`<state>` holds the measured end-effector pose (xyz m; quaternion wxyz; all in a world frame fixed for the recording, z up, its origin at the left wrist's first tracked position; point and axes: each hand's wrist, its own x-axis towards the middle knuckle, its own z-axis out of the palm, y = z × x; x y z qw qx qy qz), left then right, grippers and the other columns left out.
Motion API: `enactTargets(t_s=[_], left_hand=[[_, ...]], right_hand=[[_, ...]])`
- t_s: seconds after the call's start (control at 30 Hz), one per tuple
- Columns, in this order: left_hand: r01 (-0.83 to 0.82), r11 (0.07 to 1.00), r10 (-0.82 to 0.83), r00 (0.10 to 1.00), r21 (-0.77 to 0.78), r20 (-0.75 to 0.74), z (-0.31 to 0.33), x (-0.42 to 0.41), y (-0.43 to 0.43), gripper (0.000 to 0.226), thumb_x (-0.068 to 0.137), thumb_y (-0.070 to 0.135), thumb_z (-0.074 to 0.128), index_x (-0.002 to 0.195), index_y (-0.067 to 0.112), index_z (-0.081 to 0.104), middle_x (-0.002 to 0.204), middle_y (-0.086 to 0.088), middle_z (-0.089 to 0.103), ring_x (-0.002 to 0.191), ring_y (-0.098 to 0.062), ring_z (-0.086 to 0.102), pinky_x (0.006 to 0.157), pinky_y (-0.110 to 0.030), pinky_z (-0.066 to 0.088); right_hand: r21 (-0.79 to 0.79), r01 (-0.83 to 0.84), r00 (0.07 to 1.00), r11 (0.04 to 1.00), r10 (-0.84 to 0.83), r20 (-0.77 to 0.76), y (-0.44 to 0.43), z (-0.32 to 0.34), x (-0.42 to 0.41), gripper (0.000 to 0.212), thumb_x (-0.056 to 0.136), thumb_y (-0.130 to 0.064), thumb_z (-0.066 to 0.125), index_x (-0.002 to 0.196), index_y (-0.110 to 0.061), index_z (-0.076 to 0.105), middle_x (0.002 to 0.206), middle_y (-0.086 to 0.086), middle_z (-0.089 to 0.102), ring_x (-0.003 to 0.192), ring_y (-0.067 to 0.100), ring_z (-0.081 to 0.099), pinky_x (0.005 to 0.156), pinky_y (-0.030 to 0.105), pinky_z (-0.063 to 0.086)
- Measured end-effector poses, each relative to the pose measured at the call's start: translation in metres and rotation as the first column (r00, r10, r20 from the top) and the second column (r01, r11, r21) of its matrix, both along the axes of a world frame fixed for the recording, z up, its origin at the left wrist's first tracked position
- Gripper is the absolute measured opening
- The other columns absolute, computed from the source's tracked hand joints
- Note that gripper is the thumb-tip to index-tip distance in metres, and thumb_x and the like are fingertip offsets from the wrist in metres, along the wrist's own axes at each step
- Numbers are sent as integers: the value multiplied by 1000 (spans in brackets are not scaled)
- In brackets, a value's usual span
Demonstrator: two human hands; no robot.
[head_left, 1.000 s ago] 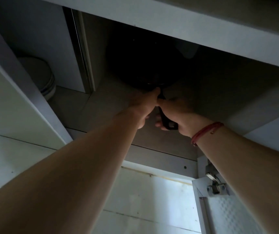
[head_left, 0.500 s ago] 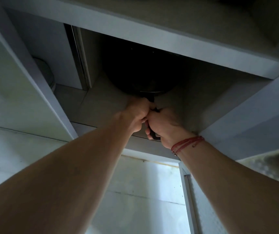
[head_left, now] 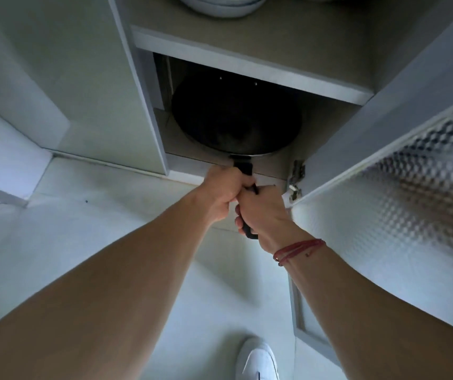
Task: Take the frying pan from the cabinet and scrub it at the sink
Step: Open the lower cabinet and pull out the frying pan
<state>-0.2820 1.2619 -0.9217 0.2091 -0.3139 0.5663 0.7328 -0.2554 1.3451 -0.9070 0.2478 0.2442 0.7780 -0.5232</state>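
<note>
A: Where was the round black frying pan [head_left: 236, 119]?

B: Inside the lower compartment of the grey cabinet [head_left: 144, 105], with its near rim at the front edge of the cabinet floor. Its black handle [head_left: 243, 169] stuck out past the opening. I could not tell whether the pan rested on the board or was lifted off it.

A: And the hands?

B: Both held the handle. The left hand [head_left: 221, 192] was wrapped round it nearer the pan. The right hand [head_left: 265, 212] was just behind and touching the left, fingers curled round the handle, whose tip showed below them. A red string bracelet [head_left: 299, 249] sat on the right wrist.

A: What crowded the pan?

B: A pale shelf board [head_left: 247, 64] ran across above it and hid its far part. An upright grey panel stood close to its left rim. On the shelf above lay stacked white bowls [head_left: 219, 6], cut off by the frame.

A: Anything to the right?

B: The open cabinet door with a dimpled glass panel [head_left: 411, 193] stood beside the right forearm, and its metal hinge [head_left: 298, 172] was near the right hand. Below were a pale floor [head_left: 82, 229] and a white shoe [head_left: 258, 360].
</note>
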Motion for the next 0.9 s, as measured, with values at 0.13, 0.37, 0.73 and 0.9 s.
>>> enactTargets(t_s=[0.13, 0.37, 0.73, 0.9], left_hand=[[24, 1000, -24, 998, 10, 62, 42, 44, -6, 23, 76, -6, 65, 98, -12, 62, 87, -23, 63, 78, -28, 60, 76, -42, 53], [82, 989, -106, 974, 122, 203, 140, 131, 5, 38, 68, -4, 68, 102, -17, 63, 87, -20, 60, 82, -28, 60, 78, -38, 50], [-1, 991, -36, 963, 136, 268, 309, 207, 32, 35, 64, -1, 70, 96, -15, 65, 87, -20, 65, 82, -28, 63, 80, -36, 49], [-26, 993, -7, 958, 114, 287, 382, 243, 30, 25, 68, -8, 68, 93, -9, 63, 86, -20, 63, 82, -29, 60, 65, -30, 49]], right_hand=[[-29, 10, 999, 1000, -8, 54, -2, 54, 49, 19, 94, -20, 55, 79, -9, 56, 58, 3, 52, 34, 15, 49, 38, 20, 39], [15, 13, 973, 1000, -16, 232, 16, 158, 136, 21, 93, -23, 57, 87, -4, 61, 60, 6, 54, 35, 18, 50, 38, 22, 39], [46, -124, 957, 991, 107, 271, 48, 331, 199, 17, 90, -15, 55, 78, -3, 57, 55, 8, 54, 37, 20, 52, 39, 24, 40], [11, -157, 946, 988, 147, 290, 46, 402, 232, 16, 89, -14, 54, 85, 0, 59, 55, 6, 52, 33, 17, 52, 35, 19, 36]])
